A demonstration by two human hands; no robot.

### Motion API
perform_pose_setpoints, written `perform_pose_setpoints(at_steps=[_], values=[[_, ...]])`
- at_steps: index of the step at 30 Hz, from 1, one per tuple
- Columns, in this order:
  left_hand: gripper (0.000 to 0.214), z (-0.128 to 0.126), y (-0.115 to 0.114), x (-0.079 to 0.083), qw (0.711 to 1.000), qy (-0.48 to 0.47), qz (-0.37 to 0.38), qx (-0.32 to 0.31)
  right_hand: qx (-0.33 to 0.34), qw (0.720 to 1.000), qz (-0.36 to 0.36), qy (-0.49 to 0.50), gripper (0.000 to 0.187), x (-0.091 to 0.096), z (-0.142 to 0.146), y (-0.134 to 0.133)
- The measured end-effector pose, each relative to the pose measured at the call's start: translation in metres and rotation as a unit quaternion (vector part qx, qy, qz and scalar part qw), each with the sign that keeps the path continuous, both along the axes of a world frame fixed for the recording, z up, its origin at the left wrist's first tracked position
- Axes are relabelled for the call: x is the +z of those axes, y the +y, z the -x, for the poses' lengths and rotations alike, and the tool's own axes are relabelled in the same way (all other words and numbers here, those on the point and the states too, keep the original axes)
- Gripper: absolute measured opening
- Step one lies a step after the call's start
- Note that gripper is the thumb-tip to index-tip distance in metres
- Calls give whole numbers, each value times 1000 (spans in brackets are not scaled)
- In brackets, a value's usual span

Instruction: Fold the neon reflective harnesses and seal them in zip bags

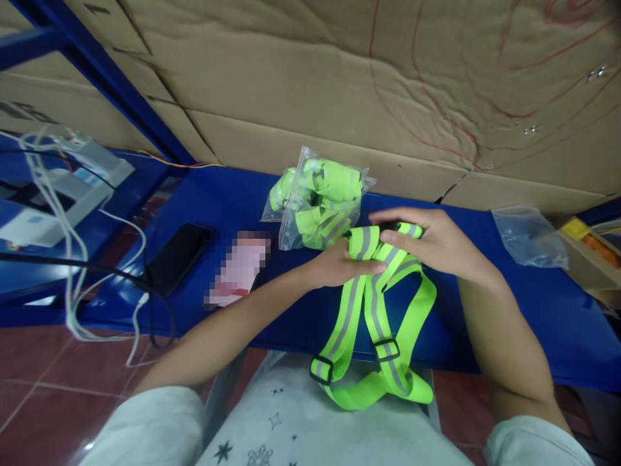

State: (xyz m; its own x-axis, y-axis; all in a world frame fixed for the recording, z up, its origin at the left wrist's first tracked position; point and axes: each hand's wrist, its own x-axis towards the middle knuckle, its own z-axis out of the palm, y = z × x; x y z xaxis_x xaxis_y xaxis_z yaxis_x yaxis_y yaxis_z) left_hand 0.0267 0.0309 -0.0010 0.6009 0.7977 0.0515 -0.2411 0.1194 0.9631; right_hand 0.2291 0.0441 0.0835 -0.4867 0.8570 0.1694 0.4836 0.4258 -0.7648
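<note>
Between my two hands is a neon-yellow reflective harness (348, 318) with grey stripes and black slider buckles. Its upper straps are folded over in my left hand (337, 264), whose thumb presses on them. My right hand (431, 241) grips the upper right part of the straps between thumb and fingers. The lower loops hang over the table's front edge onto my lap. Just behind my hands, clear zip bags (323, 200) hold more rolled neon-yellow reflective straps.
On the blue table (223, 200) lie a black phone (179, 259) and a blurred pinkish phone-shaped object (239, 268). White cables (68, 259) and a power strip (92, 168) are at left. An empty plastic bag (530, 236) and a cardboard box (592, 252) sit at right. Cardboard (291, 84) stands behind.
</note>
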Motion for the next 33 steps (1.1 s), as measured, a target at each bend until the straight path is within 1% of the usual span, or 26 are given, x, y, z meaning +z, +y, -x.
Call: perform_pose_setpoints(at_steps=[1,2,4,6,8,11,13,16,19,21,24,25,27,29,30,31,33], values=[[48,0,-1,1,1000,6,-1,-13,2,1000,3,-20,33,2,0,-1],[45,0,-2,1,1000,8,9,-25,-8,1000,1,-27,30,4,0,-3],[44,-3,-6,2,998,-3,45,-32,-46,999,-7,-8,33,6,2,-5],[51,-8,-13,1,996,-25,82,-37,-83,996,2,30,36,6,3,-6],[58,-13,-20,1,991,-43,116,-55,-110,991,28,75,37,6,2,-7],[57,-17,-26,0,987,-48,138,-73,-123,978,94,138,36,7,-1,-8],[55,-16,-27,0,991,-43,108,-69,-115,967,153,169,34,9,-1,-9],[44,-12,-25,2,998,-19,22,-57,-100,946,239,194,29,8,2,-5],[36,-7,-23,4,998,19,-57,-35,-101,933,283,197,34,-2,6,2],[34,-4,-21,6,995,47,-88,-19,-89,941,271,182,38,-9,7,8],[34,-2,-17,7,991,72,-113,-9,-54,973,189,119,31,-12,4,11],[35,-1,-16,8,990,74,-122,-10,-38,982,161,92,34,-10,2,11],[38,1,-14,11,988,68,-139,-10,19,991,124,41,45,-3,0,6],[35,3,-14,16,986,68,-151,-23,79,993,86,-11,47,5,2,-2],[30,4,-14,18,986,71,-151,-30,91,993,62,-36,47,7,4,-6],[26,5,-14,20,986,74,-147,-35,88,994,35,-59,47,9,8,-10],[24,7,-14,25,991,60,-113,-28,48,995,-20,-88,40,10,15,-18]])
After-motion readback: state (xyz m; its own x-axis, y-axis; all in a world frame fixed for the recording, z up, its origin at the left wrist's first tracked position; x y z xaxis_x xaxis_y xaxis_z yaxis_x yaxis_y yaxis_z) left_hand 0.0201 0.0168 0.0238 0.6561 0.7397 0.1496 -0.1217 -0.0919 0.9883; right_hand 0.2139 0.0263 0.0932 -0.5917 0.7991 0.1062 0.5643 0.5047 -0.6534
